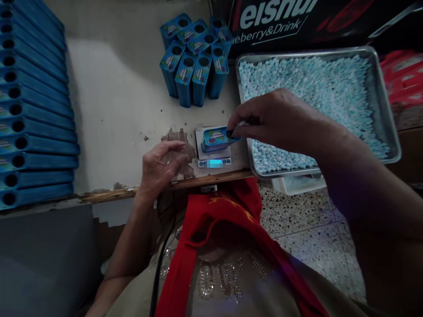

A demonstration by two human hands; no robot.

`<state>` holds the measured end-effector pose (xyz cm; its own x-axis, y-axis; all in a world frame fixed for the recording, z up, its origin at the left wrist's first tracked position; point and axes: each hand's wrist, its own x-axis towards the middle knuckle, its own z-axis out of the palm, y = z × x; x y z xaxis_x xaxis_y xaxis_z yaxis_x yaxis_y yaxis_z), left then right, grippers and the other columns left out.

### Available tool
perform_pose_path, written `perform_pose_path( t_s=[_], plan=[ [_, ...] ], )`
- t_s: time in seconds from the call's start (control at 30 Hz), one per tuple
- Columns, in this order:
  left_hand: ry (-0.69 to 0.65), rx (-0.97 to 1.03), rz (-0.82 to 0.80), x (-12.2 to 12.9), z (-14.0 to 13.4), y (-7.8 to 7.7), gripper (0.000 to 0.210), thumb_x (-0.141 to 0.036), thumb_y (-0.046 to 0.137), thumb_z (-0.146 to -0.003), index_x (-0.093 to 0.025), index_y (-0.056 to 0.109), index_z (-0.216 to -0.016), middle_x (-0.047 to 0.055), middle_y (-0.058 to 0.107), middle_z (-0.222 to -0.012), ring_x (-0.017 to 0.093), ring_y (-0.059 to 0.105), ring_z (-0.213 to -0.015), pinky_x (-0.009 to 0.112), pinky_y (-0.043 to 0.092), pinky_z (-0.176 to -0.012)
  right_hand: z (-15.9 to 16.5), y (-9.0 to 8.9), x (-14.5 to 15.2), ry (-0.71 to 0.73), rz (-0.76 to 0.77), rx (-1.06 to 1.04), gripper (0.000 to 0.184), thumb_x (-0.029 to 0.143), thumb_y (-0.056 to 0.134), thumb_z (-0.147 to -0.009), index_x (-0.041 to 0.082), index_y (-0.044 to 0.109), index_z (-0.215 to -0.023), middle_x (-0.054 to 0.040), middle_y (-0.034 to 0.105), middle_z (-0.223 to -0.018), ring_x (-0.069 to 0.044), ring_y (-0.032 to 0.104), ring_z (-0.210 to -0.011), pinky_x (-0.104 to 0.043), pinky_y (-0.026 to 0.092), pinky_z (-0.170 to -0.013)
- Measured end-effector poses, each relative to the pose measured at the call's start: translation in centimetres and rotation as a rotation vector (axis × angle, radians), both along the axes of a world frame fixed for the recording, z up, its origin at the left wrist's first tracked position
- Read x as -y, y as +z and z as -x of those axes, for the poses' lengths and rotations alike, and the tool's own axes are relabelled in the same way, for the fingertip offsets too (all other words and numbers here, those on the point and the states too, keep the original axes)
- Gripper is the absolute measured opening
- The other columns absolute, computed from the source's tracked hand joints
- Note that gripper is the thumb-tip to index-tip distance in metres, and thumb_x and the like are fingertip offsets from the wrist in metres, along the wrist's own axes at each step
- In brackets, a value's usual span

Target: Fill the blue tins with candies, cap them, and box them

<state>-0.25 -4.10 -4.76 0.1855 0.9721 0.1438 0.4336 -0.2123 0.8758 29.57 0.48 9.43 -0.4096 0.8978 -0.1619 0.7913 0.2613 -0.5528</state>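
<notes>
A blue box [216,140] with a round hole in its top stands on a small white digital scale [214,155], whose display glows blue. My right hand [261,116] is at the hole end of the box, its thumb and fingers pinched together over the opening; what they hold is hidden. To the left of the scale, my left hand [163,163] rests at the table edge with fingers curved and apart, holding nothing. Beside my right forearm a metal tray [385,101] holds a layer of small light-blue and white candies [307,88].
Several blue boxes [193,66] with holes stand grouped at the back. A long row of similar boxes [36,132] lines the left side. Behind the tray is a black printed carton [284,26]; red packaging [405,77] lies at right. The worn wooden table edge [211,179] runs in front.
</notes>
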Motion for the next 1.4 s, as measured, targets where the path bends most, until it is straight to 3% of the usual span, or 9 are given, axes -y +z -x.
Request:
perform_pose_path(
  t_s=[0.43, 0.63, 0.73, 0.8, 0.87, 0.97, 1.13, 1.3, 1.4],
  plan=[
    [0.011, 0.054, -0.012, 0.3, 1.2, -0.9, 0.024, -0.036, 0.083, -0.097, -0.024, 0.082, -0.118, 0.006, 0.085, -0.116, 0.022, 0.082, -0.107, 0.039, 0.068, -0.104, 0.1, -0.3, 0.4, -0.131, -0.042, -0.051, 0.004, 0.037, 0.085, -0.09, 0.035, 0.083, -0.089, -0.0073, 0.08, -0.097, -0.035, 0.073, -0.097, -0.048, 0.055, -0.077],
    [0.044, 0.007, -0.004, 0.3, 1.9, -0.8, 0.023, -0.038, 0.084, -0.097, -0.026, 0.083, -0.117, 0.005, 0.085, -0.116, 0.022, 0.082, -0.106, 0.041, 0.068, -0.106, -4.8, -2.9, 3.1, -0.292, -0.129, 0.222, 0.007, 0.027, 0.07, -0.093, 0.025, 0.077, -0.093, -0.0127, 0.08, -0.096, -0.033, 0.073, -0.089, -0.049, 0.053, -0.084],
    [0.029, -0.026, -0.005, -0.1, 1.7, -0.6, 0.023, -0.035, 0.085, -0.096, -0.026, 0.083, -0.117, 0.005, 0.086, -0.114, 0.022, 0.082, -0.105, 0.039, 0.069, -0.104, -7.3, -5.8, 5.4, -0.1, -0.035, 0.264, 0.036, 0.026, 0.074, -0.09, 0.024, 0.075, -0.126, -0.0216, 0.075, -0.137, -0.043, 0.069, -0.127, -0.056, 0.056, -0.101],
    [0.009, -0.031, -0.017, -0.3, 1.1, -0.4, 0.024, -0.034, 0.085, -0.095, -0.025, 0.083, -0.118, 0.005, 0.086, -0.114, 0.022, 0.082, -0.105, 0.039, 0.069, -0.103, -8.0, -7.5, 6.5, -0.015, -0.038, 0.306, 0.057, 0.026, 0.075, -0.09, 0.024, 0.067, -0.147, -0.0256, 0.057, -0.166, -0.048, 0.053, -0.151, -0.063, 0.05, -0.116],
    [-0.014, -0.031, -0.034, -0.5, 0.3, 0.0, 0.025, -0.034, 0.086, -0.096, -0.025, 0.083, -0.119, 0.005, 0.086, -0.114, 0.022, 0.082, -0.105, 0.039, 0.068, -0.104, -8.3, -8.8, 6.7, -0.037, -0.067, 0.361, 0.062, 0.024, 0.07, -0.095, 0.023, 0.061, -0.156, -0.0279, 0.043, -0.176, -0.052, 0.045, -0.157, -0.069, 0.045, -0.119],
    [-0.024, -0.066, -0.047, -0.4, -1.1, 0.7, 0.024, -0.034, 0.087, -0.095, -0.024, 0.083, -0.117, 0.005, 0.086, -0.113, 0.023, 0.082, -0.106, 0.04, 0.068, -0.104, -8.7, -10.1, 5.4, -0.11, -0.128, 0.387, 0.047, 0.026, 0.06, -0.102, 0.023, 0.064, -0.149, -0.0285, 0.056, -0.163, -0.051, 0.052, -0.145, -0.065, 0.046, -0.11],
    [-0.015, -0.132, -0.071, 0.0, -1.6, 1.4, 0.021, -0.03, 0.089, -0.093, -0.026, 0.083, -0.113, 0.003, 0.086, -0.11, 0.023, 0.082, -0.106, 0.04, 0.068, -0.102, -10.2, -10.7, 2.1, -0.151, -0.143, 0.214, 0.011, 0.026, 0.068, -0.094, 0.026, 0.073, -0.104, -0.017, 0.074, -0.113, -0.03, 0.062, -0.093, -0.043, 0.043, -0.08],
    [-0.007, -0.149, -0.077, -0.2, -0.4, 1.0, 0.022, -0.025, 0.086, -0.094, -0.026, 0.083, -0.116, 0.003, 0.086, -0.112, 0.022, 0.083, -0.105, 0.038, 0.068, -0.102, -11.3, -9.2, 1.6, -0.35, -0.036, -0.042, 0.011, 0.024, 0.074, -0.082, 0.025, 0.079, -0.092, -0.0075, 0.074, -0.081, -0.024, 0.063, -0.075, -0.04, 0.042, -0.075],
    [-0.003, -0.132, -0.086, -0.8, -0.4, 0.7, 0.025, -0.021, 0.085, -0.093, -0.025, 0.083, -0.118, 0.004, 0.086, -0.114, 0.021, 0.083, -0.105, 0.038, 0.068, -0.103, -11.2, -8.4, 2.1, -0.368, 0.07, -0.061, 0.011, 0.025, 0.076, -0.079, 0.023, 0.082, -0.088, -0.0061, 0.073, -0.074, -0.024, 0.063, -0.071, -0.04, 0.042, -0.071]
  ],
)
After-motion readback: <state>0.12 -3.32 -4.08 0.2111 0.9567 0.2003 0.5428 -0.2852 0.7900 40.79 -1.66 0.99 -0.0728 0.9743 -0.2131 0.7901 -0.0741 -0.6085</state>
